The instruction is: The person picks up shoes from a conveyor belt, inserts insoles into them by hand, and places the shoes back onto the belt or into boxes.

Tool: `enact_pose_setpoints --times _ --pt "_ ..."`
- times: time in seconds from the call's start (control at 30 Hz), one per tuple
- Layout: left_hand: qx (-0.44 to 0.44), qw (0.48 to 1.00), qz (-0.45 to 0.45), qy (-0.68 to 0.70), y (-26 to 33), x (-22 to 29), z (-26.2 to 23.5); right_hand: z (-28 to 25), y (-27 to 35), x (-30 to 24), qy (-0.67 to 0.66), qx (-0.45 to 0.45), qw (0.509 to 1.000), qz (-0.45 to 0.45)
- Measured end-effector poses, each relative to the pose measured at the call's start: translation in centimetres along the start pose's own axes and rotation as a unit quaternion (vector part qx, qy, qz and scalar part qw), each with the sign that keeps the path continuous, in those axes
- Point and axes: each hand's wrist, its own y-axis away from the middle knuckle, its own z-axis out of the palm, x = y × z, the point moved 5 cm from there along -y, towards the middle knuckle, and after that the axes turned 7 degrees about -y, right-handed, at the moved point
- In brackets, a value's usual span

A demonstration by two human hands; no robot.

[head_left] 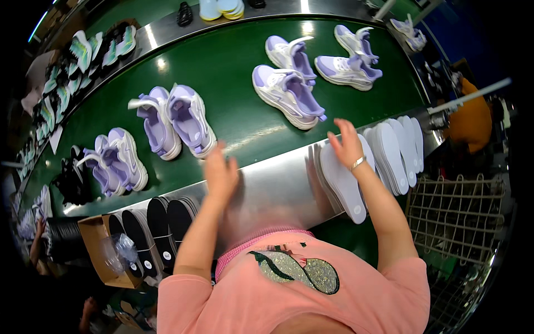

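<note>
My left hand (221,173) is slightly blurred above the steel ledge (278,186), its fingers apart and nothing seen in it. Just beyond it is a lilac-and-white sneaker (192,119), beside its mate (158,122). My right hand (347,146) hovers over a stack of white insoles (344,186), fingers and thumb spread, holding nothing visible; whether it touches the top insole I cannot tell. A bracelet or watch (357,163) circles that wrist. Ahead of the right hand another lilac-and-white sneaker (286,97) rests on the green belt (239,61).
More lilac-and-white sneakers (347,72) stand at the far right and left, near black shoes (72,178). Stacks of white insoles (389,156) lie right, black insoles (139,239) left beside a cardboard box (94,253). A wire rack (456,217) stands at the right.
</note>
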Motion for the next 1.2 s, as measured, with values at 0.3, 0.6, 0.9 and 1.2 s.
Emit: enact_pose_setpoints --times 0.3,0.6,0.9,1.2 --pt "-0.074 0.994 0.051 -0.07 6.4 2.2 4.3 8.9 -13.5 -1.9 0.157 -0.199 0.952 0.171" --pt "-0.078 0.993 0.057 -0.066 5.9 2.9 4.3 9.7 -17.9 -2.3 0.282 -0.241 0.924 0.096" --pt "-0.005 0.952 -0.171 0.254 3.2 2.9 4.0 8.4 -5.2 -9.0 0.142 -0.389 0.905 0.1" --pt "-0.002 0.969 -0.125 0.214 8.5 6.2 3.0 4.9 8.2 -10.8 0.056 -0.335 0.938 -0.066"
